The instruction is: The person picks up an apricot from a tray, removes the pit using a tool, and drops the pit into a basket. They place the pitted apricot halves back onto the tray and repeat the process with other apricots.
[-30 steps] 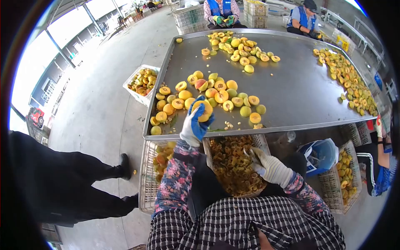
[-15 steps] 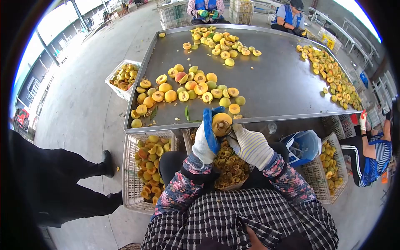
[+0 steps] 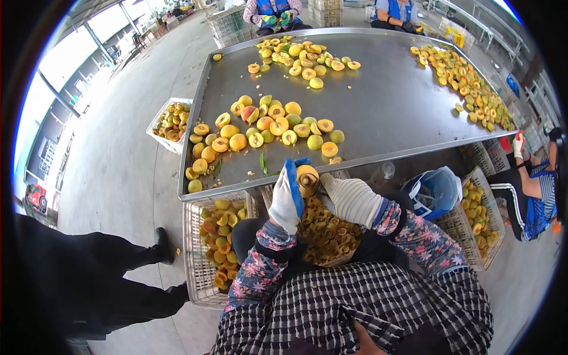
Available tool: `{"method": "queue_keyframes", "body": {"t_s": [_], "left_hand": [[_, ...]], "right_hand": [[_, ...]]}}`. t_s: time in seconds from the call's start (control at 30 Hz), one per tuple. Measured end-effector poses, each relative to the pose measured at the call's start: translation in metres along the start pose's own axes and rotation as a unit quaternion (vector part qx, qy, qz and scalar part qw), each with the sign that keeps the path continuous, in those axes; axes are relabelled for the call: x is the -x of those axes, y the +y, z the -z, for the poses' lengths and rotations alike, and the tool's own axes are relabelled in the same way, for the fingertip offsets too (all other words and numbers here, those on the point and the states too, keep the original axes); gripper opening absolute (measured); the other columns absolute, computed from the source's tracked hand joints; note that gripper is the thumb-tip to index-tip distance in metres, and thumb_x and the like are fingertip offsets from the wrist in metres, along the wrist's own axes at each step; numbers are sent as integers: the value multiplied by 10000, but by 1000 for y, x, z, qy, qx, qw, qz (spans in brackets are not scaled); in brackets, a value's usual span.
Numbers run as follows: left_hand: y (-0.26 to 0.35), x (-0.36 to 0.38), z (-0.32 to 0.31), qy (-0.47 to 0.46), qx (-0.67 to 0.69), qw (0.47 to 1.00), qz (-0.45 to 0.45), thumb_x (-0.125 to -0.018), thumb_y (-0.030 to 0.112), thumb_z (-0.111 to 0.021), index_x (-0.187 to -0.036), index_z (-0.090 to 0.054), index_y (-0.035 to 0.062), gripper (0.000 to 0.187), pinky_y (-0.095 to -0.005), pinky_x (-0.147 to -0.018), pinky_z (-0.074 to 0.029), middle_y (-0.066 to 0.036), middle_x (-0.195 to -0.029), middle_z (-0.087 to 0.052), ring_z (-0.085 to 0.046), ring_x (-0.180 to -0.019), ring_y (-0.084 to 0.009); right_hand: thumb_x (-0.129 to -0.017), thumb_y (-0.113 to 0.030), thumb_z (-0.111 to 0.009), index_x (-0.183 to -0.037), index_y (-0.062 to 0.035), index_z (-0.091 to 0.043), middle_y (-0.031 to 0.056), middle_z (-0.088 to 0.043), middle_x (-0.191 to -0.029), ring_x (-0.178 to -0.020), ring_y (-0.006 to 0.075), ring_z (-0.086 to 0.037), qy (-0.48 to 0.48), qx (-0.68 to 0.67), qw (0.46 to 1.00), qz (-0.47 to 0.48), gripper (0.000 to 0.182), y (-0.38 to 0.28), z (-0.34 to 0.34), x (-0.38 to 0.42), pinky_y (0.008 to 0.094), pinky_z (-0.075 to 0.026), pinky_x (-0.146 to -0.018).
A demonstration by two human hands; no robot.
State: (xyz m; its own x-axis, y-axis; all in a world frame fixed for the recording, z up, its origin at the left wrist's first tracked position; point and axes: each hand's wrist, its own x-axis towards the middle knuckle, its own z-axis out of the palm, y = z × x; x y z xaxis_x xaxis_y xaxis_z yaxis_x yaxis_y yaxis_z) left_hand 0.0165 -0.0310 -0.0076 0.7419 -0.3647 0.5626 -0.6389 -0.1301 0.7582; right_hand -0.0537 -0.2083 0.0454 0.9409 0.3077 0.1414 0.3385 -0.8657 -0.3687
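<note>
My left hand (image 3: 287, 198), in a white glove with a blue palm, is closed around a yellow peach half (image 3: 307, 180) near the table's front edge. My right hand (image 3: 350, 200), in a striped white glove, is closed against the fruit's right side; what its fingers grip is hidden. The fruit's cut face shows a brown centre. Below both hands, a container of brown pits and scraps (image 3: 331, 235) stands between my knees. Whole and halved peaches (image 3: 275, 125) lie on the metal table (image 3: 378, 100) beyond my hands.
Crates of peaches stand at left (image 3: 220, 239) and right (image 3: 480, 222), beside a blue bucket (image 3: 436, 192). Another white crate (image 3: 171, 121) is left of the table. Co-workers sit behind the table and at right; a person in black (image 3: 112, 266) stands at left.
The whole view has shifted and turned slightly. The fruit's brown centre now faces more upward between my hands, and my right hand remains against it.
</note>
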Motion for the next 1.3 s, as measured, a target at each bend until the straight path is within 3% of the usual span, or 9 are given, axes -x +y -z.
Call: {"method": "queue_keyframes", "body": {"t_s": [0.1, 0.3, 0.4, 0.53, 0.6, 0.77, 1.0, 1.1, 1.3], "left_hand": [[9, 0, -5, 32, 415, 860, 295, -1074, 231, -401, -1189, -567, -15, 318, -301, -898, -516, -102, -1103, -651, -635, -988, -161], [2, -2, -1, 30, 379, 875, 300, -1076, 237, -408, -1238, -558, -17, 337, -311, -915, -517, -113, -1151, -646, -639, -1008, -177], [14, -1, 7, -11, -28, 999, 16, -1038, 143, -481, -1302, -520, -14, 310, -320, -944, -512, -126, -1228, -626, -632, -1069, -197], [19, -13, 27, -131, 12, 991, 2, -905, 30, -589, -1295, -532, -41, 401, -331, -970, -491, -140, -1244, -627, -628, -1100, -230], [10, -12, 22, -142, 281, 932, 181, -888, 21, -610, -1293, -533, -40, 417, -329, -968, -494, -141, -1224, -637, -636, -1082, -227], [-9, 0, 13, -98, -22, 995, -19, -896, -27, -612, -1285, -488, -5, 409, -293, -900, -511, -106, -1188, -638, -632, -1065, -186], [37, 0, 5, -11, 192, 975, 109, -897, -61, -600, -1372, -443, -24, 502, -387, -1029, -499, -166, -1319, -561, -604, -1158, -275], [32, -6, 5, 86, 615, 716, 319, -849, -101, -632, -1349, -476, -38, 528, -404, -1018, -510, -182, -1287, -582, -605, -1155, -287], [44, 2, -2, 19, 355, 922, 152, -981, 189, -585, -1211, -560, -43, 328, -477, -1015, -503, -189, -1143, -639, -632, -1069, -315]], "right_hand": [[-951, -241, -568, -1138, 14, -468, 204, -668, -778, -698, 405, -658, -32, -5, 999, -14, 331, 4, -8, 4, 477, -522, -616], [-937, -222, -569, -1199, 47, -442, 238, -664, -799, -727, 429, -650, 31, -139, 990, -3, 396, 2, -46, 10, 489, -520, -646], [-934, -231, -600, -1144, 18, -471, 225, -665, -855, -775, 425, -651, 62, -145, 987, 15, 350, 2, -32, 6, 471, -527, -660], [-942, -270, -608, -1131, -20, -499, 197, -669, -819, -743, 402, -656, 5, -90, 996, 14, 332, 6, -9, 7, 463, -530, -643], [-947, -282, -607, -1086, -38, -515, 172, -664, -767, -708, 379, -661, -10, -69, 996, 48, 295, 12, -9, 8, 453, -528, -614], [-937, -253, -633, -1062, -52, -526, 156, -679, -816, -710, 363, -667, 84, -80, 992, 59, 260, 7, -9, 12, 431, -537, -611], [-924, -227, -666, -1056, -16, -538, 156, -687, -811, -721, 349, -688, 165, -125, 978, 36, 280, -4, -11, 22, 394, -562, -611], [-923, -206, -652, -1042, 10, -545, 168, -699, -874, -770, 338, -697, 129, -103, 986, 15, 269, -9, -5, 24, 393, -568, -644], [-924, -205, -653, -1050, 18, -529, 178, -682, -808, -724, 371, -682, 131, -83, 988, 20, 285, -13, -14, 22, 401, -558, -611]]}}
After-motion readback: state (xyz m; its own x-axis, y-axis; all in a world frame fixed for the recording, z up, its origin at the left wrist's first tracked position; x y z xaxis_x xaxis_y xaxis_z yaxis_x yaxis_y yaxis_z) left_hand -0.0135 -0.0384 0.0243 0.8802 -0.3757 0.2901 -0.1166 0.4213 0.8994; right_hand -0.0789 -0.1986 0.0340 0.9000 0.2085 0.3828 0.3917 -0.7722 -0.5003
